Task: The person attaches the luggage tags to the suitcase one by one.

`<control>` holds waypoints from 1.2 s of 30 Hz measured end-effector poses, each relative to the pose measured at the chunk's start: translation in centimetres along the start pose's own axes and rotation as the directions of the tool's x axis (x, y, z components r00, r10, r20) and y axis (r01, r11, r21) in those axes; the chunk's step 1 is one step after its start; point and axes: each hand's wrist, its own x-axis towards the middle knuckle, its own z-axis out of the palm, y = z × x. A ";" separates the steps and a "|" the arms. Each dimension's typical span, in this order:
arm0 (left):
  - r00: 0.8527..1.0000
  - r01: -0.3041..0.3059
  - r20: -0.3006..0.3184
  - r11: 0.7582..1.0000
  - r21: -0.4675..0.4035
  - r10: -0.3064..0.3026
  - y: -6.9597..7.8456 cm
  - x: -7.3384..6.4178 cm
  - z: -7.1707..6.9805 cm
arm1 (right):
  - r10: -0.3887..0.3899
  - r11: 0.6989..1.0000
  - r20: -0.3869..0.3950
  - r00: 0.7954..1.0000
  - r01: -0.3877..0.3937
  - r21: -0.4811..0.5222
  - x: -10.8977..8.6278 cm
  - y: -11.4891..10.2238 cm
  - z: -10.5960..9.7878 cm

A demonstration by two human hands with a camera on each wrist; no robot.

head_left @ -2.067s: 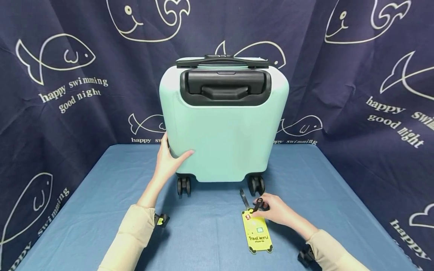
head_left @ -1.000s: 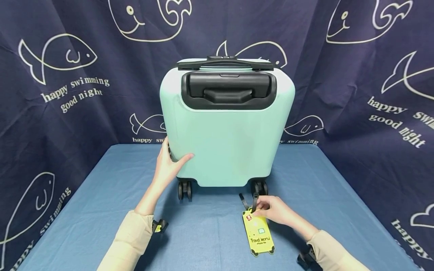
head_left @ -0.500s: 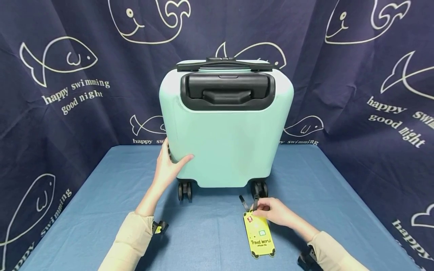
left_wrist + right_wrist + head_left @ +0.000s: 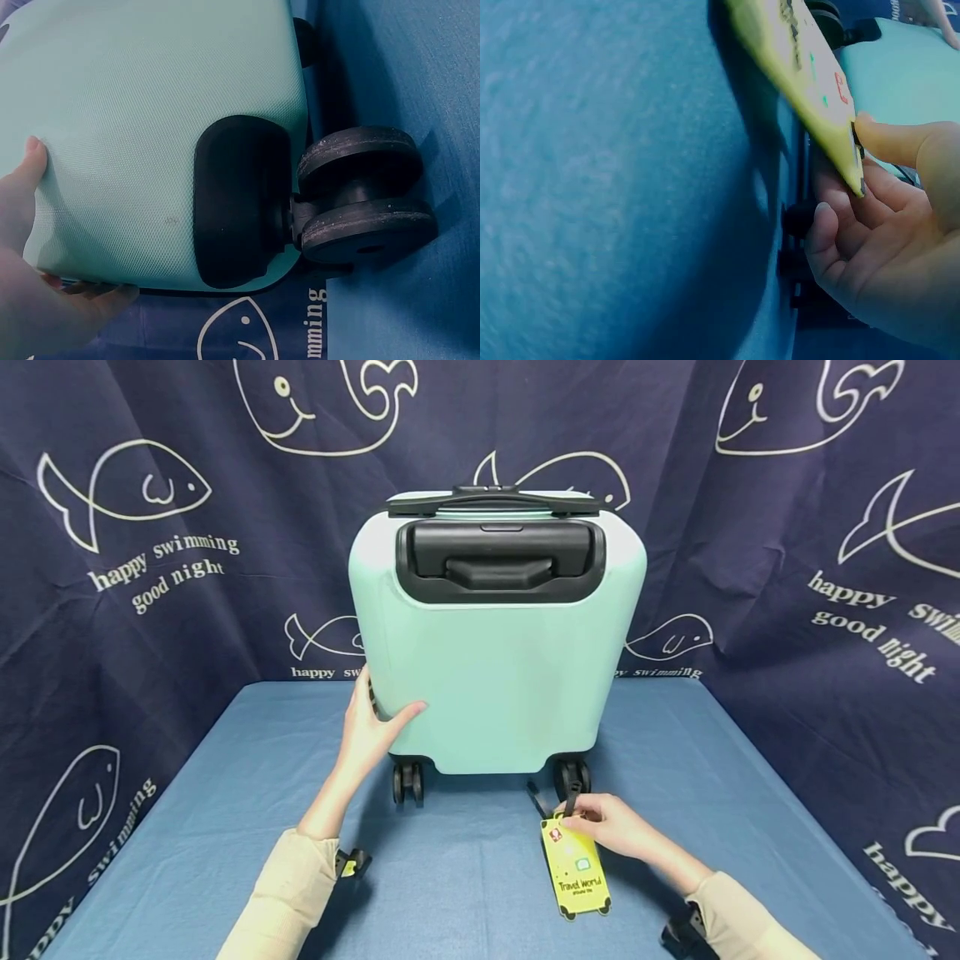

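A mint-green suitcase (image 4: 487, 685) stands upright on its black wheels (image 4: 408, 782), its retracted handle at the top of the side toward me. My left hand (image 4: 365, 727) grips its lower left side, thumb on the near face and fingers round the edge. The left wrist view shows that hand (image 4: 45, 255) beside the textured shell, some way from a double wheel (image 4: 367, 195). In front of the right wheel, my right hand (image 4: 611, 825) pinches a yellow luggage tag (image 4: 575, 872) at its top end, by the black strap (image 4: 573, 797). The tag (image 4: 802, 90) slants above the cloth in the right wrist view.
Blue cloth (image 4: 450, 868) covers the table under the suitcase. A dark blue curtain (image 4: 262, 568) with white fish drawings and lettering hangs behind and at both sides. Black camera mounts (image 4: 355, 862) sit at both wrists.
The suitcase has come slightly nearer with my left hand still on it. My right hand keeps hold of the luggage tag, which dipped a little, then rose slightly.
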 end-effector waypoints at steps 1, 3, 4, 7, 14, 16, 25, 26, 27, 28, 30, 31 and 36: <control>1.000 0.001 0.001 1.000 -0.001 -0.001 0.0 0.0 0.0 | 0.006 1.000 -0.005 1.000 -0.006 -0.001 0.0 -0.1 -0.1; 1.000 0.002 0.003 1.000 0.000 -0.002 -0.1 0.0 0.0 | 0.023 1.000 -0.008 1.000 -0.023 -0.002 -0.2 -0.2 -0.3; 1.000 0.004 0.004 1.000 0.000 -0.004 -0.1 0.0 0.0 | 0.031 1.000 -0.007 0.999 -0.031 -0.002 -0.2 -0.3 -0.4; 1.000 0.009 0.005 1.000 -0.001 -0.009 -0.2 0.0 0.0 | 0.049 0.999 0.000 0.999 -0.049 0.005 -0.5 -0.7 -0.8; 1.000 0.011 0.003 1.000 -0.010 -0.011 -0.4 0.0 0.1 | 0.051 0.998 -0.001 0.999 -0.051 -0.028 -0.9 -1.4 -1.4; 1.000 0.011 0.003 1.000 -0.012 -0.011 -0.4 0.0 0.1 | 0.045 0.998 -0.003 0.999 -0.045 -0.039 -1.0 -1.6 -1.5; 1.000 0.007 -0.003 1.000 -0.011 -0.007 -0.5 0.0 0.1 | 0.002 1.000 -0.005 1.000 -0.002 -0.009 -1.5 -2.2 -1.6; 1.000 0.004 -0.004 1.000 -0.012 -0.004 -0.5 0.0 0.2 | 0.004 1.000 -0.006 1.000 -0.004 -0.007 -1.6 -2.2 -1.6; 1.000 0.001 -0.004 1.000 -0.013 -0.001 -0.5 0.0 0.2 | 0.010 1.000 -0.010 1.000 -0.010 -0.008 -1.6 -2.3 -1.7; 1.000 -0.003 -0.005 1.000 -0.015 0.003 -0.5 -0.1 0.2 | 0.016 1.000 -0.012 1.000 -0.016 -0.011 -1.7 -2.3 -1.7; 1.000 -0.011 -0.007 1.000 -0.020 0.011 -0.5 0.0 0.2 | 0.018 1.000 -0.017 1.000 -0.019 -0.024 -1.8 -2.2 -1.8; 1.000 -0.013 -0.007 1.000 -0.020 0.013 -0.5 0.0 0.2 | 0.018 0.999 -0.021 1.000 -0.018 -0.031 -1.9 -2.2 -1.8; 1.000 -0.018 -0.006 1.000 -0.020 0.018 -0.6 0.0 0.2 | -0.034 0.998 -0.043 0.998 0.032 -0.048 -2.4 -2.5 -2.0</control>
